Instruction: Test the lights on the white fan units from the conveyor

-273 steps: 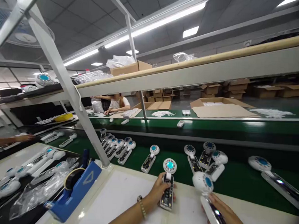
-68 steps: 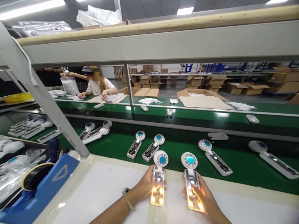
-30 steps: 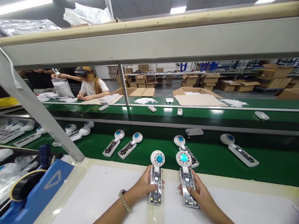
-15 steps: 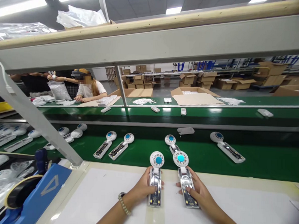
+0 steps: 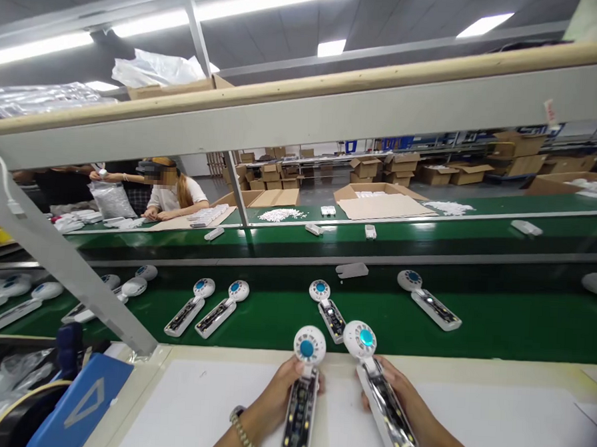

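Note:
My left hand (image 5: 280, 391) is closed around the handle of a white handheld fan (image 5: 301, 410), which stands nearly upright with a round vented head and blue centre. A circuit board with small yellow parts shows in its uncovered handle. My right hand (image 5: 406, 390) grips a second handheld fan (image 5: 383, 409), tilted with its head to the upper left. Its blue centre looks brighter, and light glints off its open handle. Just beyond them another open fan (image 5: 330, 318) lies on the green conveyor belt (image 5: 268, 322). Most fingertips are hidden behind the two handles.
More open fans (image 5: 216, 318) lie along the belt, with a single fan (image 5: 427, 307) to the right. A white cover (image 5: 352, 271) rests near the belt's far edge. A blue tape dispenser (image 5: 86, 399) stands left of the white worktop (image 5: 209, 405). Across the line, a person (image 5: 177, 190) leans over parts.
Both held fans sit lower in the view, and the right one tilts more. My view has shifted, and the fans on the belt appear further left and lower.

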### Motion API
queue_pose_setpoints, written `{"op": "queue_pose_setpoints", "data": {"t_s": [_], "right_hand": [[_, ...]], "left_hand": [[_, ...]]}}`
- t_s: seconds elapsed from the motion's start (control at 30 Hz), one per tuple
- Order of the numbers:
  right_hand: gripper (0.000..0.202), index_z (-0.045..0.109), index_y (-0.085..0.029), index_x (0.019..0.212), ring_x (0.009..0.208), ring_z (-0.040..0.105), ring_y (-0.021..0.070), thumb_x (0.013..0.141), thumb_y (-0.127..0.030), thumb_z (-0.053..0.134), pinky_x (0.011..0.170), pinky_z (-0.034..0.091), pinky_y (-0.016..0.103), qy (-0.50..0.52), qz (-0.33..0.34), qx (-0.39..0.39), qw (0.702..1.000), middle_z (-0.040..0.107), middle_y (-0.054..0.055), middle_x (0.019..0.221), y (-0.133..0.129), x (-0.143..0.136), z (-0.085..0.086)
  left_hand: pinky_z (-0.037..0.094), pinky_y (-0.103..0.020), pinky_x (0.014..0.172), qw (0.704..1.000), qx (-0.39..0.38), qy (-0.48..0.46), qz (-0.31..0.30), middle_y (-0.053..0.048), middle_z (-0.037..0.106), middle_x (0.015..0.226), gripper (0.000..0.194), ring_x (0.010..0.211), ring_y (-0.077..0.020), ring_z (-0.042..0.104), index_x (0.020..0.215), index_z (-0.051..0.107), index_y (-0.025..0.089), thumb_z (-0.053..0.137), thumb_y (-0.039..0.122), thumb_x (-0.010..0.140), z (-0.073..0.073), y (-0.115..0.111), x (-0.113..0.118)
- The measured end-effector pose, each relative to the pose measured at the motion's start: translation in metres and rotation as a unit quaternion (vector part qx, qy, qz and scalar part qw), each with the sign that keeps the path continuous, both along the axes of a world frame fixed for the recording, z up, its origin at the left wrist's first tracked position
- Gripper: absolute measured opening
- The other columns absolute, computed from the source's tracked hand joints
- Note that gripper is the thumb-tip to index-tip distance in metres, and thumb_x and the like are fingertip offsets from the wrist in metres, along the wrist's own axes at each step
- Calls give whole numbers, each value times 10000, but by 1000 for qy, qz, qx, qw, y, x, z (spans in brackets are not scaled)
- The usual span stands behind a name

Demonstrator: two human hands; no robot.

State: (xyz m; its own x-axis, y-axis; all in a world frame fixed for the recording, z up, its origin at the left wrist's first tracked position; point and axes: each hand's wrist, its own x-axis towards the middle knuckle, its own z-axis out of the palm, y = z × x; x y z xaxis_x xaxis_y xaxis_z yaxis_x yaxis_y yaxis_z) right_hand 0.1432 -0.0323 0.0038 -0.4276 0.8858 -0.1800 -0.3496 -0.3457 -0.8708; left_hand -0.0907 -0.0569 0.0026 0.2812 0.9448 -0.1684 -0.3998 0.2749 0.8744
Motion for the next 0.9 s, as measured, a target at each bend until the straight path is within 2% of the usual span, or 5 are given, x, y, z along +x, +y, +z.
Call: {"op": "queue_pose_setpoints", "data": {"t_s": [0.17, 0.3, 0.47, 0.6, 0.9], "right_hand": [[574, 570, -156, 603, 417, 541, 133, 800, -635, 324, 471, 429, 250, -8, 2, -55, 998, 583, 37, 521, 15, -6, -3], [430, 550, -173, 800, 532, 610, 170, 805, -576, 401, 495, 464, 268, -75, -76, 32, 994, 651, 46, 640, 55, -14, -8], [543, 461, -161, 1096, 914, 612, 270, 669, -453, 624, 820, 455, 412, -215, -165, 159, 949, 663, 93, 897, 118, -6, -17], [498, 501, -159, 1059, 1031, 536, 298, 643, -399, 629, 888, 400, 461, -258, -225, 194, 919, 590, 131, 1041, 134, 1, -34], [297, 494, -185, 962, 806, 618, 212, 685, -279, 541, 788, 481, 394, -246, -239, 201, 918, 605, 68, 898, 132, 3, -57]], "left_hand": [[478, -356, 745, 995, -74, 56, 35, -121, 594, 573, 704, 602, -211, 590, 587, 615, 83, 327, 701, 764, 0, 9, 1], [485, -313, 559, 977, -61, 137, 148, -78, 594, 582, 573, 502, -179, 563, 696, 566, 118, 429, 673, 741, 5, 41, -6], [470, -402, 733, 874, 12, 379, 304, -156, 606, 861, 442, 850, -288, 595, 927, 531, 74, 528, 485, 766, 25, 92, -49], [224, -485, 999, 786, 92, 476, 383, -232, 355, 1249, 470, 1238, -346, 265, 1134, 401, 53, 570, 238, 737, 45, 114, -74], [363, -392, 914, 776, 236, 562, 161, -68, 572, 882, 123, 963, -247, 517, 793, 592, 129, 644, 222, 732, 43, 189, -3]]}}
